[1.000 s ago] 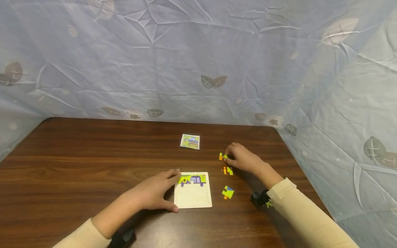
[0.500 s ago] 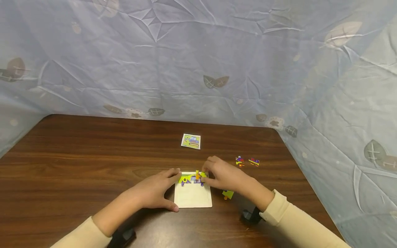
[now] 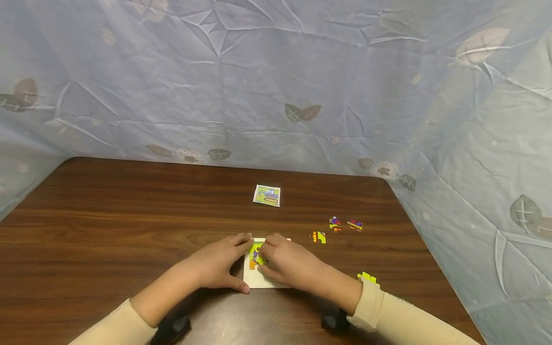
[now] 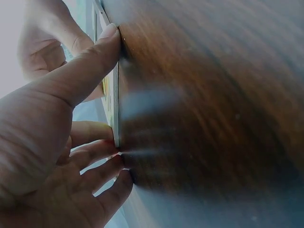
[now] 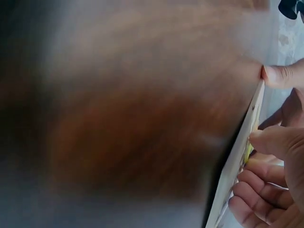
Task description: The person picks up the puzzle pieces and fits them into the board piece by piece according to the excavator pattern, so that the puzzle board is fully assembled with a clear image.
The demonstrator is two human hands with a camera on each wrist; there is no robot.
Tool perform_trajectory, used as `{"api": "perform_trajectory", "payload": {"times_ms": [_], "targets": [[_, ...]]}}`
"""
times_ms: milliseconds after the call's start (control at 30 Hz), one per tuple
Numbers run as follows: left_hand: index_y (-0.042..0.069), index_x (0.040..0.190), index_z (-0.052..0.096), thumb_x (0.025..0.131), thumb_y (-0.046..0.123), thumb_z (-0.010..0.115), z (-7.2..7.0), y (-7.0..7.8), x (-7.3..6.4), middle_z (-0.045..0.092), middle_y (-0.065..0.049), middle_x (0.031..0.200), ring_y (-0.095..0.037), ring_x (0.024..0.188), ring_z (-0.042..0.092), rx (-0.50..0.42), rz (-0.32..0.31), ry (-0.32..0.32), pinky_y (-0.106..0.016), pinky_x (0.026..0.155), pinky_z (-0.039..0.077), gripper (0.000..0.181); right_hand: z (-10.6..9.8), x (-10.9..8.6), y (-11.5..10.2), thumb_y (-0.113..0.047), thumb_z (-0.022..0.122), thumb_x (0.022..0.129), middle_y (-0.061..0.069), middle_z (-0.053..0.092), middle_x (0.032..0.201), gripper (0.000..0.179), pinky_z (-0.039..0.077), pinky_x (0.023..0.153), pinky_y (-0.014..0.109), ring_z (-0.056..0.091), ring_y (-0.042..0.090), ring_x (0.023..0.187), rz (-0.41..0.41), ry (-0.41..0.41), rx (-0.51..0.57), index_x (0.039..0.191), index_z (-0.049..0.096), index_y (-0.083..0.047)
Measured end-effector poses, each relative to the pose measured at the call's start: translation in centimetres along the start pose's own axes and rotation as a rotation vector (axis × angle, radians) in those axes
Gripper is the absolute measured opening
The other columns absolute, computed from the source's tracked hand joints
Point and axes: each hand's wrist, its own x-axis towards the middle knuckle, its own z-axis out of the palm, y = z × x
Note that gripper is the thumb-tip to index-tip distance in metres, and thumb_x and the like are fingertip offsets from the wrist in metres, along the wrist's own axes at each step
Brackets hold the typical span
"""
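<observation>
A square white puzzle board (image 3: pixel 267 282) lies on the brown table, partly covered by my right hand. Along its left side rests my left hand (image 3: pixel 217 263), thumb at the near left corner and fingertips at the far left corner. Over the board, my right hand (image 3: pixel 286 261) pinches a green and orange puzzle piece (image 3: pixel 252 263) between thumb and fingers at the left part. In the right wrist view, a sliver of yellow-green shows between those fingertips. Most of the picture on the board is hidden under the right hand.
Loose puzzle pieces lie to the right: one red and green (image 3: pixel 319 237), two purple and red ones, a left one (image 3: pixel 335 223) and a right one (image 3: pixel 355 224). A green piece (image 3: pixel 368 278) is partly behind the right sleeve. A small picture card (image 3: pixel 267 196) lies farther back.
My right hand picked up a piece from the right of the table and brought it leftward onto the board's left part. My left hand has stayed at the board's left side.
</observation>
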Motion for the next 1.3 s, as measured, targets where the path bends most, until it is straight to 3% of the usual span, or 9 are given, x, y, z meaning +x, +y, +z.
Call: {"api": "perform_trajectory", "payload": {"times_ms": [233, 467, 767, 967, 1100, 1200, 1300], "targets": [[0.002, 0.161, 0.038, 0.080, 0.054, 0.087, 0.0, 0.0, 0.0, 0.031, -0.014, 0.172, -0.041, 0.158, 0.033, 0.002, 0.004, 0.000, -0.062, 0.123, 0.036, 0.108, 0.3, 0.0, -0.6, -0.030, 0.074, 0.100, -0.002, 0.064, 0.098, 0.019, 0.059, 0.074, 0.021, 0.060, 0.011, 0.093, 0.028, 0.033, -0.028, 0.103, 0.075, -0.011], [0.002, 0.161, 0.039, 0.080, 0.054, 0.087, 0.0, 0.1, 0.0, 0.032, -0.015, 0.172, -0.042, 0.157, 0.034, -0.003, 0.011, 0.000, -0.062, 0.123, 0.036, 0.107, 0.2, 0.1, -1.0, -0.026, 0.072, 0.101, -0.002, 0.066, 0.097, 0.015, 0.057, 0.072, 0.018, 0.061, 0.010, 0.092, 0.020, 0.027, -0.055, 0.105, 0.077, -0.012], [0.002, 0.161, 0.038, 0.080, 0.054, 0.087, 0.1, 0.0, -0.1, 0.031, -0.015, 0.172, -0.042, 0.158, 0.033, 0.003, 0.012, 0.002, -0.063, 0.123, 0.036, 0.108, 0.0, 0.4, -1.1, -0.023, 0.072, 0.101, 0.000, 0.067, 0.099, 0.015, 0.055, 0.068, 0.014, 0.062, 0.009, 0.091, 0.075, -0.024, 0.037, 0.108, 0.078, -0.011], [0.002, 0.161, 0.039, 0.080, 0.055, 0.086, 0.4, 0.1, 0.1, 0.032, -0.015, 0.172, -0.043, 0.157, 0.033, -0.007, 0.024, -0.003, -0.064, 0.122, 0.036, 0.108, -0.2, 0.0, -1.0, -0.021, 0.073, 0.100, 0.000, 0.067, 0.100, 0.014, 0.056, 0.071, 0.016, 0.063, 0.009, 0.093, 0.067, -0.045, 0.017, 0.109, 0.079, -0.012], [0.001, 0.160, 0.039, 0.079, 0.056, 0.087, 0.5, -0.1, -0.1, 0.032, -0.016, 0.172, -0.044, 0.157, 0.034, -0.021, 0.016, -0.007, -0.065, 0.121, 0.036, 0.109, -0.4, -0.2, -1.0, -0.024, 0.072, 0.101, -0.001, 0.067, 0.105, 0.017, 0.055, 0.074, 0.015, 0.062, 0.007, 0.094, 0.018, -0.076, -0.010, 0.113, 0.076, -0.012], [0.001, 0.161, 0.038, 0.079, 0.055, 0.087, 0.4, -0.2, -0.3, 0.031, -0.016, 0.172, -0.045, 0.156, 0.034, -0.029, 0.008, -0.003, -0.066, 0.121, 0.037, 0.109, -0.6, -0.5, -0.7, -0.028, 0.069, 0.103, 0.000, 0.067, 0.113, 0.024, 0.057, 0.083, 0.018, 0.063, 0.008, 0.101, -0.022, -0.084, -0.035, 0.120, 0.074, -0.013], [0.001, 0.161, 0.038, 0.079, 0.055, 0.087, 0.2, -0.1, -0.1, 0.031, -0.016, 0.172, -0.045, 0.157, 0.033, -0.029, 0.016, 0.001, -0.066, 0.120, 0.037, 0.110, -1.1, -1.2, 0.4, -0.030, 0.067, 0.104, 0.000, 0.067, 0.120, 0.029, 0.058, 0.092, 0.023, 0.063, 0.010, 0.109, -0.020, -0.077, 0.008, 0.127, 0.072, -0.012]]}}
